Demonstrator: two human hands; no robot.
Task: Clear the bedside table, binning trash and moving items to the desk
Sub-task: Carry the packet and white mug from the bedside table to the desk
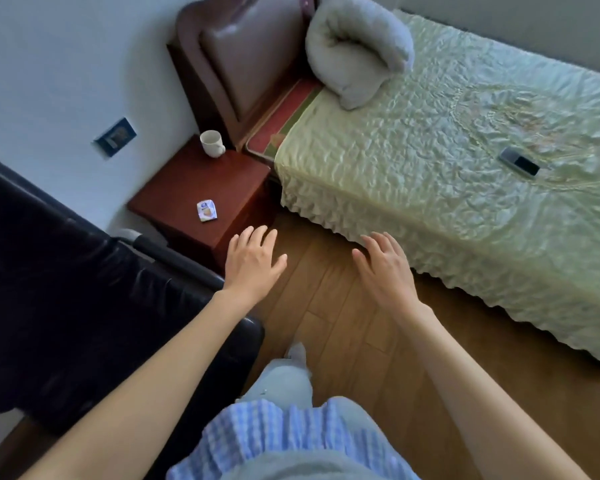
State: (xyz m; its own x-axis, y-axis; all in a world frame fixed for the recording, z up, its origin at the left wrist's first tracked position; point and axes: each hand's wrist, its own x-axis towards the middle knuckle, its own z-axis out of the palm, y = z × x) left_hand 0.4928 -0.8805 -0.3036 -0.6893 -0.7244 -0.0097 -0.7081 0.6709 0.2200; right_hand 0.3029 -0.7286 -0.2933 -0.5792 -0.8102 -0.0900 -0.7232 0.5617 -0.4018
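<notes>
The dark red wooden bedside table point(174, 195) stands between the wall and the bed. A white mug point(212, 143) sits upright at its far corner. A small white and blue snack wrapper point(207, 211) lies near its front edge. My left hand point(252, 261) hovers open just in front of the table's near corner, a short way from the wrapper. My right hand point(385, 265) is open too, held over the wooden floor beside the bed skirt. Both hands hold nothing.
The bed point(447, 174) with a pale green quilted cover fills the right, with a rolled grey blanket point(357, 50) and a phone point(520, 161) on it. A black leather seat point(66, 289) stands on the left. A brown padded headboard point(250, 57) rises behind the table.
</notes>
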